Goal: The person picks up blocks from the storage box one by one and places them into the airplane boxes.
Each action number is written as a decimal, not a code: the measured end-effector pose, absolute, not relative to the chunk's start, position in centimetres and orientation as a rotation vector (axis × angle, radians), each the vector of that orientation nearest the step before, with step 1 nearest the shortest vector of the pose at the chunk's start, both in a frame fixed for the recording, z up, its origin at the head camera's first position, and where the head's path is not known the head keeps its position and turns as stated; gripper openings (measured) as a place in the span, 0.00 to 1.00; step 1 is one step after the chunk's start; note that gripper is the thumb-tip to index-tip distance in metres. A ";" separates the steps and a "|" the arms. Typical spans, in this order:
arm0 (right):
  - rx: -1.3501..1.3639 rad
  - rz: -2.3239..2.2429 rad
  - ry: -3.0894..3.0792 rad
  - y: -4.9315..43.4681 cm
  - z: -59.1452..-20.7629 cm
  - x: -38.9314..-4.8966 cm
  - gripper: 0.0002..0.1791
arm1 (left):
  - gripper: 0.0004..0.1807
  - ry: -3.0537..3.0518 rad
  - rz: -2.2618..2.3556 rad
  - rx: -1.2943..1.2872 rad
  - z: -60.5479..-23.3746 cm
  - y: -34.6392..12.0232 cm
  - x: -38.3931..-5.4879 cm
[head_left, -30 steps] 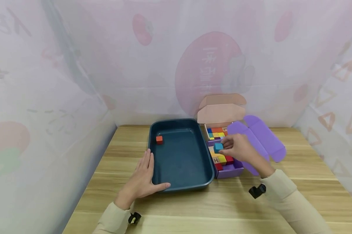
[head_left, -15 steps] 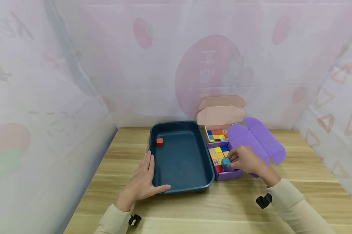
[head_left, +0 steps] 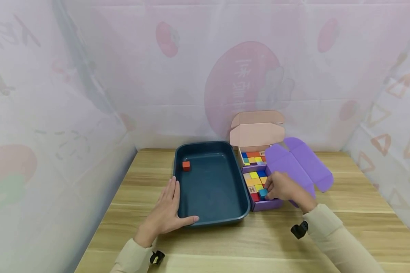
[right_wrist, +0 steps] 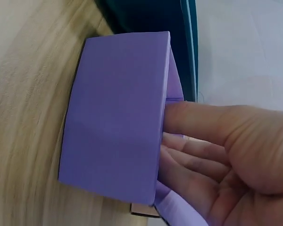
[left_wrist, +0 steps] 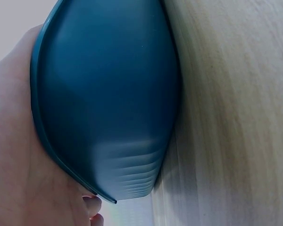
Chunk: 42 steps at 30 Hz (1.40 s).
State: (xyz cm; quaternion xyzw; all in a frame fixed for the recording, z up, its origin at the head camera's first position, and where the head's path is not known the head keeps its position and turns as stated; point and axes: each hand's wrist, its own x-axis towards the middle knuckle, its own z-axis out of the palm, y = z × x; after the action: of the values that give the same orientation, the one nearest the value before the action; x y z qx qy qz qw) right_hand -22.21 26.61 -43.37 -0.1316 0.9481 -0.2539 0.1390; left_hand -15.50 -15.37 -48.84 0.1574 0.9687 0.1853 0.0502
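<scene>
My left hand [head_left: 165,210] rests on the near left corner of a dark teal tray [head_left: 213,191], fingers straight along its side and thumb along the near rim. In the left wrist view the palm lies against the tray's rim. With thumb and fingers, my right hand [head_left: 282,186] pinches a blue cube block [head_left: 262,193] low in the near right part of a purple box [head_left: 268,206]. Yellow, orange, red and lettered blocks fill the box around it. The right wrist view has the fingertips hidden behind the box wall. Inside the tray, a red-orange cube [head_left: 186,166] sits at the far left.
Behind the purple box stands a second, pinkish box with its lid [head_left: 257,132] raised, full of coloured blocks [head_left: 254,157]. The purple lid [head_left: 302,163] lies open to the right. White printed sheets wall in the wooden table [head_left: 225,246].
Carrying the blue cube, my right hand has moved toward the near right of the purple box and lowered it among the other blocks. The left hand stays on the tray.
</scene>
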 end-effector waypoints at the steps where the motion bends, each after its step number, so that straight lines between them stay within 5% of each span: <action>1: -0.352 -0.721 2.743 26.5 -43.4 -22.3 0.13 | 0.78 2.948 0.564 0.479 -48.8 -15.3 -15.5; 27: -0.157 -0.401 2.782 24.3 -43.2 -22.7 0.18 | 0.78 2.937 0.557 0.485 -48.7 -15.0 -15.3; 38: -0.444 -0.660 2.882 21.4 -38.8 -24.8 0.10 | 0.78 2.946 0.585 0.489 -48.6 -14.9 -15.4; 42: -0.642 -0.810 2.896 19.7 -38.1 -26.0 0.24 | 0.78 2.944 0.581 0.483 -48.7 -15.0 -15.4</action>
State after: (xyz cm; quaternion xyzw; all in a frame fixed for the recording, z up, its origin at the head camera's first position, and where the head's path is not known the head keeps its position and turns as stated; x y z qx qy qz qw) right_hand -26.00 19.68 -38.11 -0.2087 0.9412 -0.2634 0.0335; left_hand -15.37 -14.98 -48.69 0.1587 0.9673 0.1910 0.0509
